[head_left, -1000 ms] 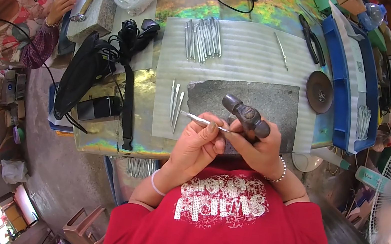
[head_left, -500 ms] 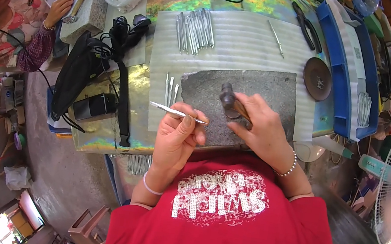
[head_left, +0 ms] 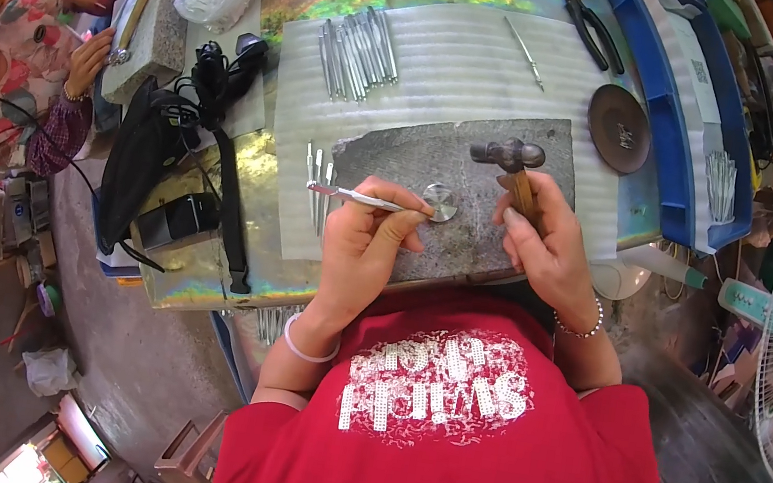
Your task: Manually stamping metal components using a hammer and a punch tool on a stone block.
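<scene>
One thin rod (head_left: pixel 345 194) in our L grip (head_left: pixel 361 243), pinched over stone slab's (head_left: pixel 481 246) L edge, tip nr metal disc (head_left: pixel 439 201); our R grip (head_left: pixel 548 234) wraps hammer (head_left: pixel 511 154) nr R edge; bare slab btwn.

Worn are a white-printed red T-shirt (head_left: pixel 431 478), a pale bangle (head_left: pixel 309 359) and a beaded bracelet (head_left: pixel 583 333).

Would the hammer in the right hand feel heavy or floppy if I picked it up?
The hammer would probably feel head-heavy, since its dark head looks like solid metal. It's likely stiff, because the straight handle looks wooden.
</scene>
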Demonstrator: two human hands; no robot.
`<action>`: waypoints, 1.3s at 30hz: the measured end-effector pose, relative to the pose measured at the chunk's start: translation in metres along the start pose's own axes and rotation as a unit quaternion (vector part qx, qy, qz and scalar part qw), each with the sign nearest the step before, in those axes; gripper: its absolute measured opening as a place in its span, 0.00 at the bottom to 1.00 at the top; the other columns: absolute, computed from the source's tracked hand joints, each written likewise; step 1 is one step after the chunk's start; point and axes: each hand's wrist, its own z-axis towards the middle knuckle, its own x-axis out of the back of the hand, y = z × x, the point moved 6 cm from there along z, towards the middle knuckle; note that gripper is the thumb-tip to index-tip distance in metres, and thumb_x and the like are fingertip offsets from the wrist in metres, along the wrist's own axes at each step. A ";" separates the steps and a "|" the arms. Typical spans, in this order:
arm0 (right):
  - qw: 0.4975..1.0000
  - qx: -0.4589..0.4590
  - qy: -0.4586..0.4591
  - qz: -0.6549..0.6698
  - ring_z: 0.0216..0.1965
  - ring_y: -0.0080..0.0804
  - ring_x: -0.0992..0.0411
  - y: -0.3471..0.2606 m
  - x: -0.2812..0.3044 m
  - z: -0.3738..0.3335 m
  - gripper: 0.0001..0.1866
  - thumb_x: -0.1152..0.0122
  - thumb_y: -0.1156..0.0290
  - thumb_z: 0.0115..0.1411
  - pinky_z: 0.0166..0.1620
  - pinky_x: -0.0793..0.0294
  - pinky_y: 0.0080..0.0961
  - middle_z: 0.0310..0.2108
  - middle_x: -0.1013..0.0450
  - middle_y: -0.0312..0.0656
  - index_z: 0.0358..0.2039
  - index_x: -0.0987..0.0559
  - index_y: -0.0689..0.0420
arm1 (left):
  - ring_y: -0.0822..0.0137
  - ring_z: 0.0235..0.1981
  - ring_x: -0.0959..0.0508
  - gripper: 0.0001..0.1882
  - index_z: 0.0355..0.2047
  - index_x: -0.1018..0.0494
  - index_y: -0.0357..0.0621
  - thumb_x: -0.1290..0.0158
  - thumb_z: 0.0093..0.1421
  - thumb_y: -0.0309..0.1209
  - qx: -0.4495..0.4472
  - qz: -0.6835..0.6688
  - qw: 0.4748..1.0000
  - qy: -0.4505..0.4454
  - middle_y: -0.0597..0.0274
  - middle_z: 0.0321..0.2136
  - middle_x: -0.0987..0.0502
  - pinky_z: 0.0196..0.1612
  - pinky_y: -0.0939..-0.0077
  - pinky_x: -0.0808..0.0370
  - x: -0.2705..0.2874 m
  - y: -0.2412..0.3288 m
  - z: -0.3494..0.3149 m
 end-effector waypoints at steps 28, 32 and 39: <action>0.990 0.083 0.007 -0.117 0.32 0.40 0.23 -0.006 0.006 0.001 0.12 0.44 0.78 0.53 0.33 0.27 0.27 0.32 0.24 0.48 0.39 0.29 0.63 | 0.72 0.25 0.23 0.02 0.31 0.30 0.33 0.52 0.59 0.17 -0.021 0.132 0.991 0.010 0.60 0.30 0.27 0.27 0.84 0.27 -0.010 0.004 0.010; 0.990 0.086 0.010 -0.111 0.30 0.40 0.23 -0.005 0.007 0.001 0.12 0.44 0.78 0.53 0.32 0.27 0.27 0.31 0.24 0.47 0.39 0.29 0.63 | 0.72 0.28 0.24 0.02 0.33 0.31 0.34 0.52 0.61 0.20 -0.009 0.145 0.989 -0.009 0.58 0.34 0.28 0.32 0.84 0.26 -0.011 0.002 0.009; 0.987 0.105 0.021 -0.120 0.30 0.40 0.23 -0.004 0.007 0.000 0.12 0.43 0.78 0.53 0.32 0.27 0.27 0.31 0.24 0.47 0.39 0.29 0.63 | 0.65 0.23 0.22 0.03 0.31 0.30 0.34 0.49 0.55 0.17 -0.133 0.296 0.946 0.002 0.56 0.27 0.27 0.27 0.78 0.27 -0.023 0.019 0.008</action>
